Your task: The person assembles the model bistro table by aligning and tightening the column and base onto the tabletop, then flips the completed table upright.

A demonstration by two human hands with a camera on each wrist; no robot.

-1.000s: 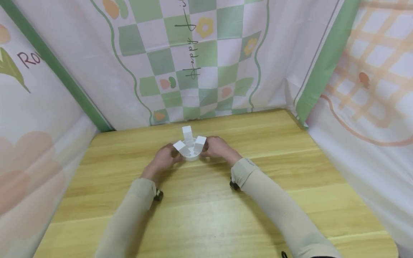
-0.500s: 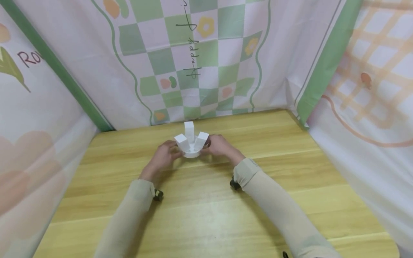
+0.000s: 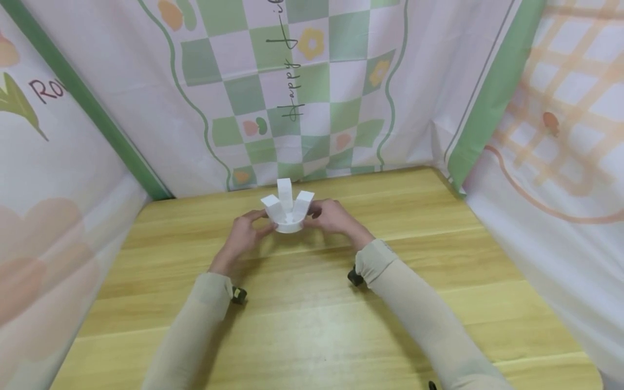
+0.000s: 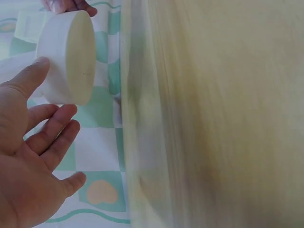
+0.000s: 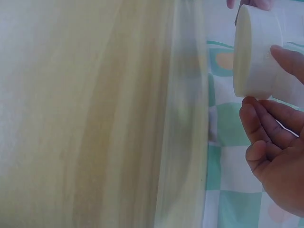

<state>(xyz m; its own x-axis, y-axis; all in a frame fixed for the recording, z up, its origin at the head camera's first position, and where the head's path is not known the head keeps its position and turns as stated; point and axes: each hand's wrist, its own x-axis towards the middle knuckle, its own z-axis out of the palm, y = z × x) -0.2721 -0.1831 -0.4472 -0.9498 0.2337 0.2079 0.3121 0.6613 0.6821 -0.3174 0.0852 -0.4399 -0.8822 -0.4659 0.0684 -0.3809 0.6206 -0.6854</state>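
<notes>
A white three-pronged stand (image 3: 290, 226) has a round base with three square-ended arms slanting outward and upward. Both hands hold it from opposite sides near the table's far edge. My left hand (image 3: 244, 234) pinches the base between thumb and fingertips; in the left wrist view its remaining fingers (image 4: 56, 147) are spread loosely. On the other side, my right hand (image 3: 336, 219) grips the base, thumb on the rim and fingertips beneath, as the right wrist view shows. The flat, pale underside (image 4: 81, 59) of the base faces the left wrist camera, and the stand appears lifted off the table.
The wood-grain table (image 3: 312, 319) spreads out below both arms. A checkered fabric curtain (image 3: 312, 97) hangs just behind its far edge, with printed side curtains (image 3: 560, 162) to the left and right. A dark small device (image 3: 239, 295) is strapped at each wrist.
The white stand has risen and tipped slightly, moving up the head view with both hands still on it. More of the base's side and its arms' front faces now show.
</notes>
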